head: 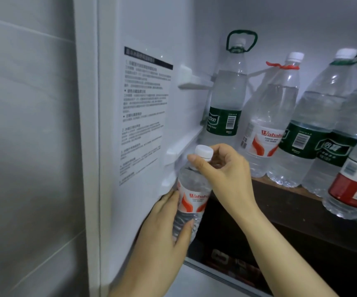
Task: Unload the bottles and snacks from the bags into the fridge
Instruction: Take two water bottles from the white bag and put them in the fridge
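I hold a small clear water bottle (191,196) with a white cap and a red-and-white label in both hands, close to the fridge's left inner wall (147,116). My left hand (169,228) grips its lower body from below. My right hand (222,172) pinches its neck just under the cap. On the brown shelf (291,198) behind stand several large water bottles: a green-labelled one (227,93) with a green carry handle, a red-labelled one (267,125) with a red handle, further green-labelled ones (323,125), and a red-banded one (353,185) at the right edge.
A printed instruction sticker (145,112) covers the left inner wall. White shelf rails (190,80) stick out from that wall at two heights. Below the shelf is a dark compartment (259,254). Grey tiled wall (27,146) lies left of the fridge.
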